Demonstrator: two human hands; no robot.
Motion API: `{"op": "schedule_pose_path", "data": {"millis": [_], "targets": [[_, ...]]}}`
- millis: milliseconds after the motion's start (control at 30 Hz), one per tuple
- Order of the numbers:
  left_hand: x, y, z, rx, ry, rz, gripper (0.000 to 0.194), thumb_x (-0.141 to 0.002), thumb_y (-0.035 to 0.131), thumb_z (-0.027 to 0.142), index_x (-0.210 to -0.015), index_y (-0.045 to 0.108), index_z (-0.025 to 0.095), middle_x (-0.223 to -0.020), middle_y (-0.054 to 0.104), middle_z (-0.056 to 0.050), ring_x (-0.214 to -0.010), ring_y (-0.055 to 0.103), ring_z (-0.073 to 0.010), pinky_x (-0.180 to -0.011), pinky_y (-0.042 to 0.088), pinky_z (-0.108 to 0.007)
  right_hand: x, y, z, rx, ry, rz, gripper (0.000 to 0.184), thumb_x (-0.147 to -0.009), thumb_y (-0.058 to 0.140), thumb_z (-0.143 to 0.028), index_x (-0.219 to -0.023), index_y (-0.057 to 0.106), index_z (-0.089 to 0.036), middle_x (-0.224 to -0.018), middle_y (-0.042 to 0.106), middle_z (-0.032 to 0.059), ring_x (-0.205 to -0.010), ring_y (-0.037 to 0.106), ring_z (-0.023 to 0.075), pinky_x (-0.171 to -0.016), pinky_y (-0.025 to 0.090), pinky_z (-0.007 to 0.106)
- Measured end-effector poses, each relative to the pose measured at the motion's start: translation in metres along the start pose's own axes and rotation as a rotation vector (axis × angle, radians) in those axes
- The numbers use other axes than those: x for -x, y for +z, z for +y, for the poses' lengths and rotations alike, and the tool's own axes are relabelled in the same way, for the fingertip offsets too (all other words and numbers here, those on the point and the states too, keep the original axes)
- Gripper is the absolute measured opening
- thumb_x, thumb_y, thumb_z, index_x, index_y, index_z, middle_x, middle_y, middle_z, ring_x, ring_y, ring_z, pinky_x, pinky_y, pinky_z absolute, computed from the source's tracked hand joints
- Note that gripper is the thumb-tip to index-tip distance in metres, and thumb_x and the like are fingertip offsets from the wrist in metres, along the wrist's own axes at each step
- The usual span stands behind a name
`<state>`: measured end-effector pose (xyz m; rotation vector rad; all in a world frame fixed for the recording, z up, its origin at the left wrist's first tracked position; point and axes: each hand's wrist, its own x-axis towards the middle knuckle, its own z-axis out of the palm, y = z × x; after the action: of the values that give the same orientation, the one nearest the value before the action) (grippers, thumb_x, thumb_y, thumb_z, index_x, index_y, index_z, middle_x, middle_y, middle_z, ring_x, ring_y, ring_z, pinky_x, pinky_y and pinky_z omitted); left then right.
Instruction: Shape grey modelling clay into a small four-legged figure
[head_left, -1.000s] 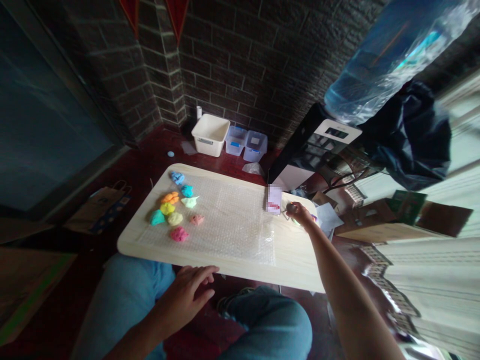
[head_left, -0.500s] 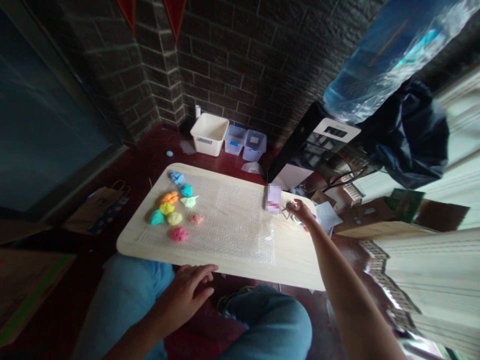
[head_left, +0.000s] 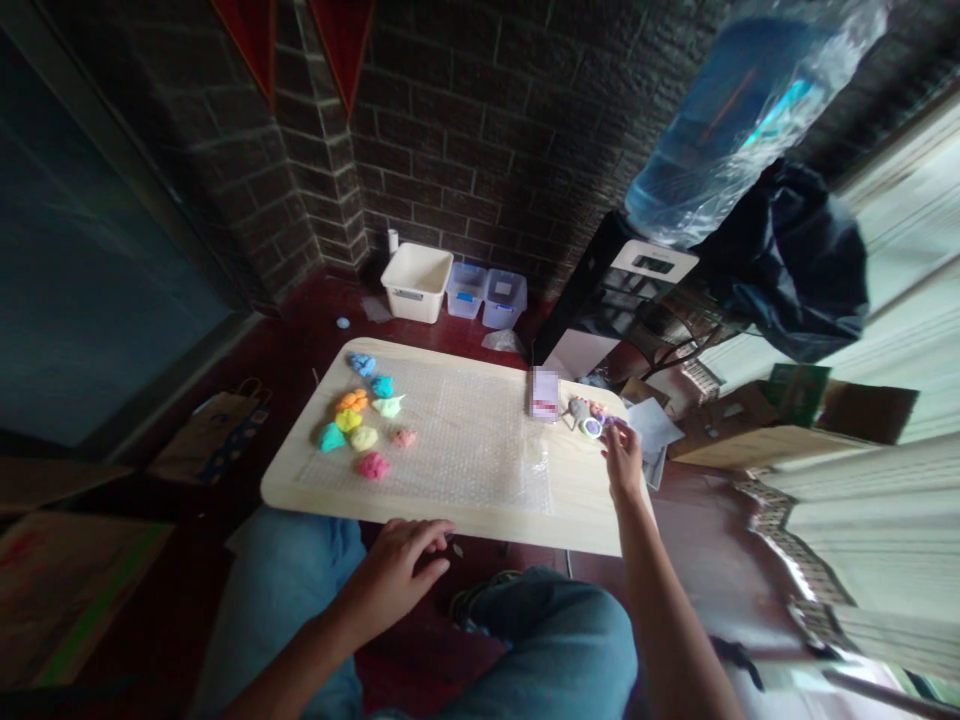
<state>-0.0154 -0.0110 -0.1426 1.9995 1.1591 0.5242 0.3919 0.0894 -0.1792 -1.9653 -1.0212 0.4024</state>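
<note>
A pale wooden board [head_left: 585, 510] lies across my knees with a sheet of bubble wrap [head_left: 465, 440] on it. Several small lumps of coloured clay [head_left: 364, 425] sit at its far left. My right hand [head_left: 624, 462] rests on the board's right end, fingers stretched toward a small cluster of trinkets [head_left: 591, 418] beside a small white card [head_left: 544, 394]; it holds nothing. My left hand [head_left: 401, 575] hovers just below the board's near edge, fingers loosely spread and empty.
On the red floor by the brick wall stand a white basket [head_left: 416, 282] and two clear plastic boxes [head_left: 486, 295]. A water dispenser [head_left: 645, 290] with a big blue bottle stands at the right. A paper bag [head_left: 206, 440] lies on the left; papers [head_left: 654, 430] lie beyond the board's right end.
My right hand has drawn back from the trinkets toward me and opened flat on the board. The view has shifted slightly, and my left hand has barely moved.
</note>
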Motion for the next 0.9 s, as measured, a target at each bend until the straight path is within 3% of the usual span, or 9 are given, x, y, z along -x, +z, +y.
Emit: {"op": "schedule_pose_path", "data": {"millis": [67, 167, 367, 500, 667, 900], "targets": [[0.003, -0.001, 0.005, -0.008, 0.014, -0.008, 0.037, -0.082, 0.058, 0.012, -0.117, 0.059, 0.026, -0.098, 0.072, -0.001, -0.092, 0.066, -0.0176, -0.092, 0.048, -0.039, 0.038, 0.002, -0.004, -0.147, 0.089, -0.024, 0.055, -0.091, 0.045, -0.059, -0.125, 0.053, -0.017, -0.111, 0.068, 0.0120, -0.094, 0.070, 0.0230, -0.073, 0.055, 0.034], [0.011, -0.002, 0.012, -0.013, 0.034, -0.010, 0.037, -0.082, 0.058, 0.011, -0.117, 0.060, 0.025, -0.097, 0.072, -0.001, -0.092, 0.066, -0.0170, -0.092, 0.047, -0.038, 0.099, 0.009, -0.015, -0.335, 0.198, -0.059, 0.063, -0.080, 0.052, -0.066, -0.121, 0.054, -0.018, -0.112, 0.068, 0.0143, -0.096, 0.070, 0.0258, -0.073, 0.055, 0.034], [0.030, 0.000, 0.013, 0.000, 0.057, 0.019, 0.034, -0.083, 0.058, 0.016, -0.115, 0.062, 0.026, -0.096, 0.073, -0.001, -0.090, 0.066, -0.0174, -0.092, 0.047, -0.037, 0.214, 0.023, -0.036, -0.575, 0.335, -0.111, 0.055, -0.070, 0.064, -0.064, -0.106, 0.061, -0.023, -0.100, 0.072, 0.0089, -0.087, 0.071, 0.0248, -0.071, 0.054, 0.034], [0.039, -0.001, 0.009, 0.053, 0.044, 0.030, 0.029, -0.083, 0.058, 0.022, -0.111, 0.065, 0.024, -0.093, 0.073, -0.002, -0.089, 0.067, -0.0181, -0.092, 0.048, -0.036, 0.273, 0.029, -0.045, -0.658, 0.398, -0.124, 0.053, -0.065, 0.070, -0.063, -0.100, 0.064, -0.024, -0.091, 0.074, 0.0058, -0.079, 0.070, 0.0232, -0.067, 0.054, 0.032], [0.043, -0.008, -0.001, 0.080, 0.029, 0.028, 0.025, -0.085, 0.054, 0.027, -0.107, 0.065, 0.022, -0.092, 0.074, -0.003, -0.086, 0.068, -0.0165, -0.085, 0.052, -0.030, 0.305, 0.025, -0.055, -0.714, 0.425, -0.154, 0.052, -0.062, 0.074, -0.063, -0.096, 0.065, -0.024, -0.082, 0.074, 0.0040, -0.070, 0.070, 0.0219, -0.062, 0.053, 0.031], [0.026, -0.020, -0.046, 0.049, -0.070, 0.130, 0.028, -0.080, 0.057, 0.027, -0.106, 0.065, 0.019, -0.092, 0.074, -0.006, -0.087, 0.069, -0.0188, -0.083, 0.053, -0.031, 0.293, 0.009, -0.040, -0.675, 0.431, -0.166, 0.046, -0.065, 0.071, -0.060, -0.094, 0.067, -0.025, -0.081, 0.074, 0.0032, -0.068, 0.069, 0.0218, -0.058, 0.052, 0.030]]}}
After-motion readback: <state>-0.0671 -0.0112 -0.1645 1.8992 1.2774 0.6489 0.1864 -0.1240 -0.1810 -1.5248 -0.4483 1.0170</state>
